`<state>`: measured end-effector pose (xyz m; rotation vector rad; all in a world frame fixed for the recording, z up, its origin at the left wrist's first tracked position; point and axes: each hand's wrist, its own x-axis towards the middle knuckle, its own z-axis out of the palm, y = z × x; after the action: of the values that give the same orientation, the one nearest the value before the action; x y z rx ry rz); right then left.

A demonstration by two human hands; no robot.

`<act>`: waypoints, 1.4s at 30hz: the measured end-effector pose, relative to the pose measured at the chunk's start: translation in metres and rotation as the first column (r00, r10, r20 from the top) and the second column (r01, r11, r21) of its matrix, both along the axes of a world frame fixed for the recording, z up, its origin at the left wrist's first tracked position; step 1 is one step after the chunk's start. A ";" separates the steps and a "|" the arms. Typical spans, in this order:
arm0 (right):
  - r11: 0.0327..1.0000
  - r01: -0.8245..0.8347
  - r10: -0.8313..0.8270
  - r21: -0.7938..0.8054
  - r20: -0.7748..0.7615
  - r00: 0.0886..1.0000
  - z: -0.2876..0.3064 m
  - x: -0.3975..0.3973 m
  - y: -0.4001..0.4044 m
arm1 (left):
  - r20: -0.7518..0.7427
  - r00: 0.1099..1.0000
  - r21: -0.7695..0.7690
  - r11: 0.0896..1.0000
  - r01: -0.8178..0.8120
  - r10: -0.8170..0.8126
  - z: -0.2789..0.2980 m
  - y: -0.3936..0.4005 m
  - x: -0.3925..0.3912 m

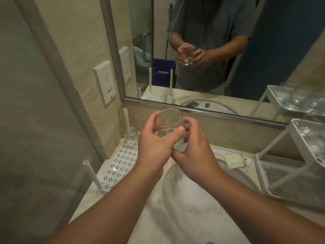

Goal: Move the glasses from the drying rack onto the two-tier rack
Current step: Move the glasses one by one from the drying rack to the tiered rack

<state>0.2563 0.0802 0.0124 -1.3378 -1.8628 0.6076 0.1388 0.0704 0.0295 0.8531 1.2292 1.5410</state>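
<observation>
Mid-transfer: I see both hands, left [154, 145] and right [191, 152], curled round one glass [168, 127] at frame centre above the sink [175, 191], so next I'd carry it right and set it on the rack [299, 173].

We see open air over the sink [186, 196], between the drying rack [121, 164] and the two-tier rack [288, 175]. Tall white pegs [93, 175] stick up from the drying rack. The mirror [219, 110] blocks the back, and a wall [44, 120] blocks the left.
</observation>
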 end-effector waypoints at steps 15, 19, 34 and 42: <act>0.993 0.107 -0.111 -0.056 -0.089 0.990 -0.010 0.071 -0.007 | -0.090 0.944 -0.026 0.948 0.318 -0.319 -0.013 0.002 0.059; 0.980 0.184 -0.191 -0.071 -0.100 0.977 -0.017 0.106 -0.013 | -0.120 0.909 -0.050 0.917 0.396 -0.399 -0.018 0.005 0.092; 0.872 0.431 -0.448 -0.232 -0.024 0.893 -0.075 0.278 -0.052 | -0.128 0.730 -0.261 0.732 0.629 -0.672 -0.066 -0.007 0.275; 0.805 0.519 -0.540 -0.288 0.007 0.842 -0.110 0.358 -0.068 | 0.002 0.684 -0.393 0.629 0.671 -0.729 -0.093 -0.007 0.355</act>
<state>0.6143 0.0122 -0.0973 -1.9005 -1.2728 0.6217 0.4934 0.0635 -0.0640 1.0509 1.0483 0.5814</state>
